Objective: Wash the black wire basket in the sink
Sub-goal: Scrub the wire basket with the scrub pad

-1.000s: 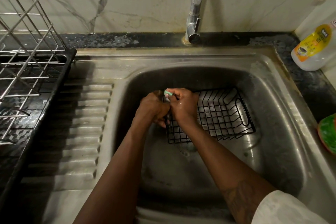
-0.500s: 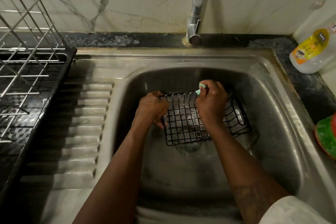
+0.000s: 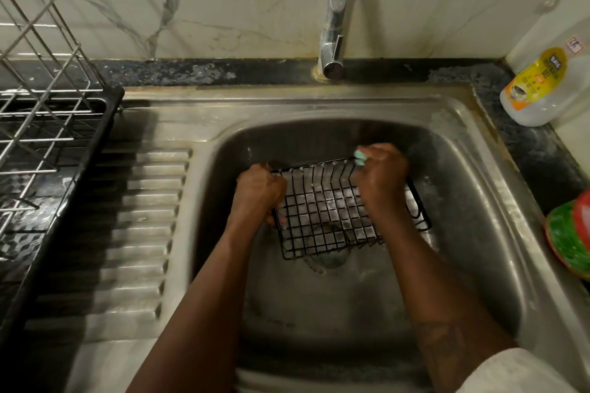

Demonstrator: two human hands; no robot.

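The black wire basket (image 3: 322, 217) lies in the steel sink (image 3: 463, 201), over the drain, with soap suds on its mesh. My left hand (image 3: 260, 193) grips the basket's left end. My right hand (image 3: 381, 177) holds a small pale green sponge (image 3: 361, 157) and presses it against the basket's far rim, toward the right. My right hand and forearm hide part of the basket's right side.
The tap (image 3: 335, 25) stands behind the sink and no water is seen running. A metal dish rack (image 3: 41, 99) in a black tray stands left of the ribbed drainboard (image 3: 137, 233). A dish-soap bottle (image 3: 539, 86) and a green-and-red object (image 3: 571, 233) are on the right counter.
My right hand with the sponge has moved from the basket's left end, beside my left hand, along the far rim to the right. My left hand has kept its grip.
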